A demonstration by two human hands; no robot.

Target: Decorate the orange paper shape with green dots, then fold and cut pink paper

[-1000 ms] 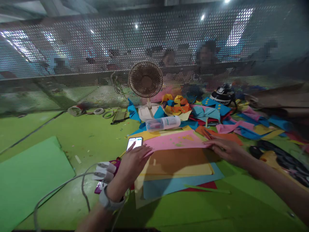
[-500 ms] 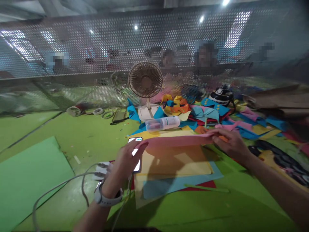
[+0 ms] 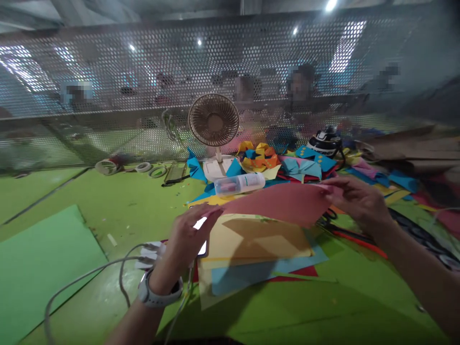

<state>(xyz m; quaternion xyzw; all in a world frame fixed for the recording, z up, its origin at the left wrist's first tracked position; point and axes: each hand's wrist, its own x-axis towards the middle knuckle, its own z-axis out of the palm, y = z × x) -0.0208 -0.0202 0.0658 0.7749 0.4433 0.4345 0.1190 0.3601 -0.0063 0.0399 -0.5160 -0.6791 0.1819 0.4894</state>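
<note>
At the far left, a green sheet (image 3: 50,268) lay flat on the desk (image 3: 136,196). White charging plugs (image 3: 147,254) with grey cables (image 3: 82,279) were located between this sheet and the left hand (image 3: 187,235). The left grip was clamped on the near-left end of the pink sheet (image 3: 276,203). A phone (image 3: 203,247) with a lit screen lay beside the left hand, partly covered by it. The fan (image 3: 213,120) stood behind the clear bottle (image 3: 240,184), which lay on its side and contained reddish items, type not discernible. The pink sheet was suspended between the hands, above the yellow sheets (image 3: 247,244). The right hand (image 3: 361,205) had its grip clamped on the opposite end. Folded colored papers (image 3: 302,166) lay behind.
</note>
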